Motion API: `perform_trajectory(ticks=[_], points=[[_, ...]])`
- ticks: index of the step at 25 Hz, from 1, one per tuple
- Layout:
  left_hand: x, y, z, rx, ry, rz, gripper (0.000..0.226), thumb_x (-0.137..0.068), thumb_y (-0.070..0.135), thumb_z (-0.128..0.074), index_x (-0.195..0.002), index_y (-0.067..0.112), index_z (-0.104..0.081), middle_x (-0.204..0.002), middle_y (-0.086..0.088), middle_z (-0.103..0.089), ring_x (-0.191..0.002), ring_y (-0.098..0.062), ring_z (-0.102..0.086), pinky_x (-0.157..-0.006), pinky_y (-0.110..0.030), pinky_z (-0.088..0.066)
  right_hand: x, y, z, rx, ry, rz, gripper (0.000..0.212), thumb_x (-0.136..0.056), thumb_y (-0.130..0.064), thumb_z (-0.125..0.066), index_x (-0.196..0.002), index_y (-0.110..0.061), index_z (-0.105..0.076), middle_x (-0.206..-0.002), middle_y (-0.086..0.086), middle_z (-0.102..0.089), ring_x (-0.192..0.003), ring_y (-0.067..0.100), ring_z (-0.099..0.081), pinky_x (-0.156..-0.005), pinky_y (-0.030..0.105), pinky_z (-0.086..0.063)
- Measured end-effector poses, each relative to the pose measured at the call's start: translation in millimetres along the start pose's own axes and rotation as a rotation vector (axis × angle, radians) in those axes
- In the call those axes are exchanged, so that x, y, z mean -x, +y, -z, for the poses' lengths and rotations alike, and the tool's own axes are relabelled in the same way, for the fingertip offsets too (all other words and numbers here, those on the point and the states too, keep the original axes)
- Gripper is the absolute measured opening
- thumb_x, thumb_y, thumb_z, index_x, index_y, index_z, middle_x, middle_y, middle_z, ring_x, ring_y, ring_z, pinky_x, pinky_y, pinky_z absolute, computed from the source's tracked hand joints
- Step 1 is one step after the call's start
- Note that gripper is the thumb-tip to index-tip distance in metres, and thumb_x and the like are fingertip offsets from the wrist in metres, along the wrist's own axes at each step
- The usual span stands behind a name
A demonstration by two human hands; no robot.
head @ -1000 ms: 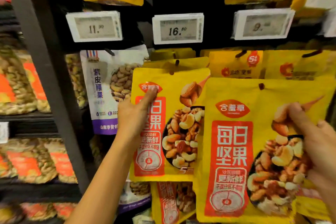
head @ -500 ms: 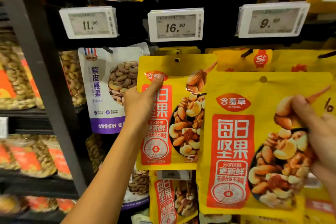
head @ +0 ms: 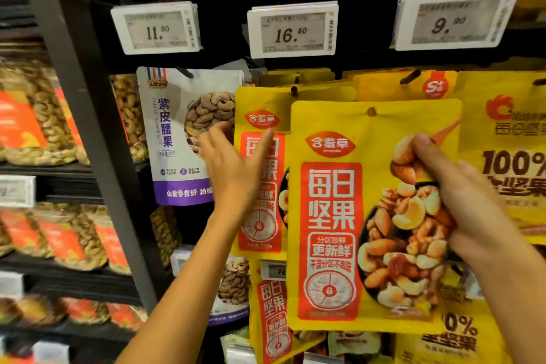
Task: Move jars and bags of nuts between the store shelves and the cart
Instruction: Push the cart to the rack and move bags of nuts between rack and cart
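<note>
Midway through a restock, judging by the head view: a person's right hand (head: 461, 201) pinches a yellow bag of mixed nuts (head: 348, 216) by its right edge, thumb across the printed front and the other fingers out of sight behind it. The bag hangs free in front of the display, its punched hole not on any peg. At nine o'clock from it, the left hand (head: 233, 165) is spread flat, fingertips pressing a matching hanging bag (head: 260, 186) that sits on its peg (head: 294, 91) with more of its kind stacked behind. At nine o'clock from that hand hangs a white-and-purple cashew pouch (head: 177, 139); at twelve o'clock a price tag (head: 292, 30) reads 16.80.

Whether the held bag is going onto the peg or heading off to the cart cannot be told; either way the step looks unfinished. No cart shows anywhere, and no jars are clearly visible, so the tally of work done or left is unknowable. Bags at three o'clock are cut off by the frame edge, and the shelves (head: 88, 284) at nine o'clock blur into soft packets.
</note>
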State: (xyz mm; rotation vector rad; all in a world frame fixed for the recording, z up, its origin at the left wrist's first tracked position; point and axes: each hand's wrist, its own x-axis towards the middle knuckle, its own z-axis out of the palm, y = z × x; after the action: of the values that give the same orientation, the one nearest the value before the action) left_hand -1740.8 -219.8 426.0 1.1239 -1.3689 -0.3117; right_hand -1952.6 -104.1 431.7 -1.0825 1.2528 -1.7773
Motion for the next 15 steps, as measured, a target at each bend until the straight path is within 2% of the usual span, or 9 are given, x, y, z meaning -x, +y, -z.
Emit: perform_trajectory(ticks=[1,2,3,5,7,8,10,13,15], points=[[6.2,-0.6,6.7,-0.013,0.092,-0.123,0.053,-0.085,0.052,-0.060,-0.114,0.009,-0.049,-0.113,-0.001,-0.047,-0.101,-0.003,-0.047,-0.088,-0.014,-0.040,-0.8,1.5,-6.5,-0.005,-0.003,-0.012,0.084,-0.052,-0.063,-0.070,-0.115,-0.009,-0.061,-0.075,0.000,-0.075,-0.069,0.011,-0.072,-0.055,0.021,-0.054],[11.8,0.0,14.6,0.085,0.100,-0.165,0.048,-0.087,0.052,-0.054,-0.109,0.009,-0.052,-0.107,0.001,-0.049,-0.093,0.003,-0.048,-0.080,-0.006,-0.038,-3.9,4.5,-11.2,-0.010,-0.010,-0.013,0.084,-0.054,-0.062,-0.069,-0.119,-0.010,-0.059,-0.081,0.000,-0.076,-0.074,0.012,-0.073,-0.063,0.024,-0.056],[17.7,2.1,21.5,0.262,0.027,-0.120,0.046,-0.089,0.055,-0.048,-0.102,0.011,-0.056,-0.098,0.003,-0.057,-0.086,0.007,-0.054,-0.073,-0.003,-0.039,-6.0,6.1,-17.9,-0.011,-0.010,-0.016,0.082,-0.056,-0.062,-0.069,-0.121,-0.013,-0.058,-0.086,0.001,-0.076,-0.080,0.013,-0.072,-0.073,0.029,-0.057],[26.9,11.7,33.4,0.571,-0.225,0.044,0.049,-0.087,0.061,-0.041,-0.092,0.018,-0.064,-0.084,0.005,-0.070,-0.077,0.002,-0.065,-0.065,-0.007,-0.046,-10.9,8.6,-32.4,0.001,-0.024,-0.013,0.076,-0.057,-0.063,-0.070,-0.116,-0.016,-0.059,-0.093,0.003,-0.075,-0.089,0.018,-0.071,-0.087,0.038,-0.053],[32.2,18.7,39.4,0.593,-0.365,0.119,0.040,-0.078,0.059,-0.045,-0.085,0.027,-0.068,-0.080,0.006,-0.074,-0.073,-0.006,-0.070,-0.060,-0.014,-0.052,-14.6,8.8,-47.8,0.019,-0.059,-0.033,0.076,-0.059,-0.064,-0.071,-0.116,-0.015,-0.061,-0.098,0.004,-0.074,-0.094,0.021,-0.070,-0.092,0.042,-0.052],[32.3,20.8,39.9,0.594,-0.382,0.150,0.035,-0.077,0.057,-0.048,-0.082,0.028,-0.068,-0.076,0.005,-0.074,-0.067,-0.009,-0.071,-0.056,-0.016,-0.053,-16.7,9.7,-54.9,0.022,-0.080,-0.027,0.064,-0.064,-0.060,-0.070,-0.109,-0.016,-0.065,-0.093,0.003,-0.075,-0.091,0.021,-0.070,-0.091,0.042,-0.053],[26.8,24.9,39.1,0.607,-0.361,0.203,0.028,-0.086,0.047,-0.051,-0.082,0.023,-0.065,-0.067,0.002,-0.072,-0.058,-0.011,-0.070,-0.049,-0.019,-0.053,-21.8,9.4,-66.8,0.024,-0.102,-0.001,0.038,-0.074,-0.052,-0.068,-0.089,-0.017,-0.070,-0.086,0.002,-0.076,-0.087,0.020,-0.071,-0.090,0.042,-0.053],[9.4,25.7,34.3,0.552,-0.337,0.212,0.026,-0.093,0.038,-0.050,-0.079,0.020,-0.061,-0.063,0.002,-0.071,-0.055,-0.009,-0.068,-0.050,-0.019,-0.054,-32.4,2.8,-75.9,0.027,-0.064,0.042,0.034,-0.082,-0.047,-0.064,-0.092,-0.015,-0.069,-0.097,0.010,-0.073,-0.097,0.024,-0.067,-0.094,0.047,-0.050],[0.4,24.0,29.7,0.519,-0.340,0.219,0.025,-0.093,0.039,-0.050,-0.080,0.020,-0.060,-0.063,0.003,-0.071,-0.056,-0.010,-0.069,-0.051,-0.020,-0.055,-40.4,-1.5,-78.8,0.017,-0.058,0.097,0.029,-0.089,-0.040,-0.058,-0.081,-0.016,-0.071,-0.090,0.009,-0.073,-0.093,0.025,-0.066,-0.093,0.048,-0.047]])
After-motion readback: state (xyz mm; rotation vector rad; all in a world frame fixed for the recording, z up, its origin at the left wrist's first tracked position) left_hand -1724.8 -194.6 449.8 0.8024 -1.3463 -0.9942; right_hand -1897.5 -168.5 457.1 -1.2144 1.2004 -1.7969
